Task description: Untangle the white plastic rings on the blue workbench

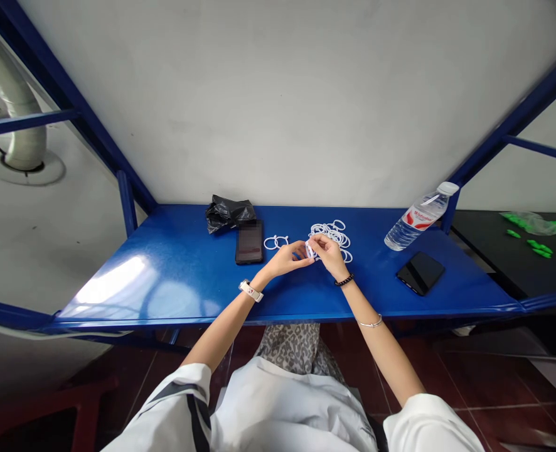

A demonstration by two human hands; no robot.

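Note:
Both hands meet over the blue table (184,276), near its middle. My left hand (290,258) is closed on a white ring (310,250), pinching it from the left. From the right, the fingertips of my right hand (329,252) pinch the same ring at its upper part. A pile of white rings (337,233) lies just behind and right of my right hand, partly hidden by it. Two or so loose white rings (276,242) lie on the table behind my left hand, beside a dark phone.
The dark phone (250,242) and a crumpled black plastic bag (228,212) lie left of the rings. On the right are a tilted water bottle (417,220) and a black phone (420,273). Green pieces (539,248) lie on a black table further right. Blue frame posts flank the table.

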